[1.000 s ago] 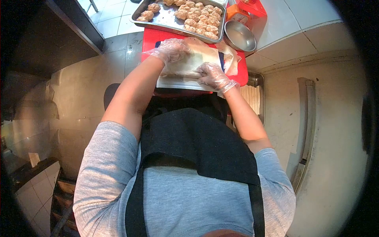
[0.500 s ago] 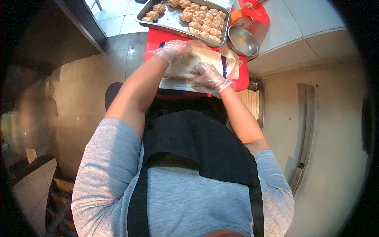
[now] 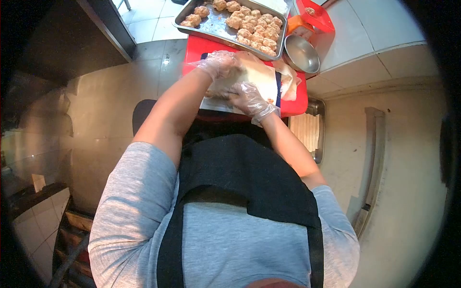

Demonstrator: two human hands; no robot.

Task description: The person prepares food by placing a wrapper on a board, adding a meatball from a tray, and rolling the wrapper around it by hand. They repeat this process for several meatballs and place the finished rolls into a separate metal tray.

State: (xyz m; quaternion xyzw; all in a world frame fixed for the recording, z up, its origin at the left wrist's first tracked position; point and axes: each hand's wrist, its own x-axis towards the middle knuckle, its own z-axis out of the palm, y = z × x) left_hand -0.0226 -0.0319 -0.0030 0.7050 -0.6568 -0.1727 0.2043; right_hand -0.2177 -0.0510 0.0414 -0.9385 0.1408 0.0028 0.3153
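Note:
Both my hands wear clear plastic gloves and rest on a pale thin wrapper sheet (image 3: 261, 74) that lies on a white board (image 3: 240, 106) over a red cutting board (image 3: 197, 48). My left hand (image 3: 220, 64) presses on the sheet's left part. My right hand (image 3: 247, 98) is curled over the sheet's near edge, close to the left hand. What lies under the fingers is hidden.
A metal tray (image 3: 211, 26) with several breaded lumps (image 3: 254, 29) stands behind the red board. A steel bowl (image 3: 301, 53) and a red-orange container (image 3: 314, 14) sit at the right. White tiles lie beyond. A metal grate (image 3: 307, 129) is below the board.
My right hand has slid left along the sheet's near edge toward my left hand. The view has shifted slightly.

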